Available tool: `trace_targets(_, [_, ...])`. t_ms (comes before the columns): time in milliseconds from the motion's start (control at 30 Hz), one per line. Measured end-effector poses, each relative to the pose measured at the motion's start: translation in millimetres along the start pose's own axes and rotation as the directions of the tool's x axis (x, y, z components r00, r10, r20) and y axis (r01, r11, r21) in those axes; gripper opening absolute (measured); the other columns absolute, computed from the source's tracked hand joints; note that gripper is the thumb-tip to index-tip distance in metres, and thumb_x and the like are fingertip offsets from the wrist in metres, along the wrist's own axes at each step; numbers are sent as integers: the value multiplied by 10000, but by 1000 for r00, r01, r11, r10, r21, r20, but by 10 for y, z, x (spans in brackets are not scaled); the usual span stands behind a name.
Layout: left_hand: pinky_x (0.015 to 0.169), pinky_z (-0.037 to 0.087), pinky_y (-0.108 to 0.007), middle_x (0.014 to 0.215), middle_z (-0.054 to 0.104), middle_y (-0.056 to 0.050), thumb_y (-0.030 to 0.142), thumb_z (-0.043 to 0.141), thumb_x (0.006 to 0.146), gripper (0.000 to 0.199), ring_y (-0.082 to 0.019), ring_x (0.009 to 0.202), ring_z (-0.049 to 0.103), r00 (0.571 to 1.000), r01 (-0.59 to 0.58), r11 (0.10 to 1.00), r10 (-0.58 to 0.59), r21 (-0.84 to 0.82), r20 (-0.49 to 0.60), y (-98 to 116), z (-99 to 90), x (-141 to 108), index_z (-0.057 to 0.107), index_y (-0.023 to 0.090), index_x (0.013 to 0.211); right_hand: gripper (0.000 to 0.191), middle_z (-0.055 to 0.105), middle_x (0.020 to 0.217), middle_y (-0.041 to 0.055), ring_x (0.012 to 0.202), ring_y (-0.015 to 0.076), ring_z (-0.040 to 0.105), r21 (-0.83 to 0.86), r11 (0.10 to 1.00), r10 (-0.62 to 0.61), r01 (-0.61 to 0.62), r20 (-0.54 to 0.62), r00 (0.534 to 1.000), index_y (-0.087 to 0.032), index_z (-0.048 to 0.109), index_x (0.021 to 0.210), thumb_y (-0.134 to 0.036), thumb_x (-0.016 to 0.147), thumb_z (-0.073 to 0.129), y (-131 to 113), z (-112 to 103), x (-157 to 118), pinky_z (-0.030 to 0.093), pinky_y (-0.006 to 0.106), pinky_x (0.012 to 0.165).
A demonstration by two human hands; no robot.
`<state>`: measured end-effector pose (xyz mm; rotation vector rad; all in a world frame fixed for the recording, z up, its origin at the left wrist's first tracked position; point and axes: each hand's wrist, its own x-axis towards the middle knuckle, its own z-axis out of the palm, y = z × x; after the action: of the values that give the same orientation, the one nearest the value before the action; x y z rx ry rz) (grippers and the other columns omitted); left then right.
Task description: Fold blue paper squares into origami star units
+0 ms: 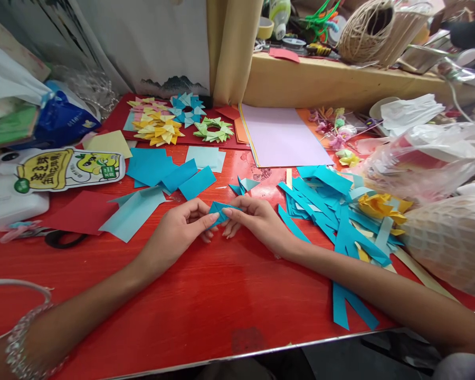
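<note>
Both hands, left (186, 224) and right (259, 219), pinch the small blue paper (220, 210) between thumbs and fingers above the red table (198, 311), seemingly to keep its creases flat and aligned.

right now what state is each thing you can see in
left hand, fingers pinched
right hand, fingers pinched
small blue paper, folded, held by both hands
pale blue sheet, creased
red sheet, partly covered
black handle, partly hidden
blue strips, heaped
green paper ring, assembled
lilac sheet, flat
twine, wound
</note>
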<state>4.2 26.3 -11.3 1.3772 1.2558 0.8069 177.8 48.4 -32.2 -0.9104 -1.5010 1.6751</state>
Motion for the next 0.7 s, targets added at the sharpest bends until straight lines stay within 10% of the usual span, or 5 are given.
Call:
trace_targets(267, [465,354,-194,627,524,49,375,584,813,198,-66,486,427,996,-48,990,57,131,-65,34,-12,-33,584,191,740,236,649,628,-1,557,95,627,-36,999,-9,9,-4,1000,-151,578,794,-383,836,575,-36,-4,-31,494,211,565])
trace_targets(700, [521,549,-227,691,596,26,322,668,754,196,-127,609,628,998,22,992,-28,-126,-52,4,18,-16,543,181,809,131,627,662,-16,609,99,628,24,998,-57,58,-61,997,-165,560,855,-294,837,579,-18,7,16,515,226,609])
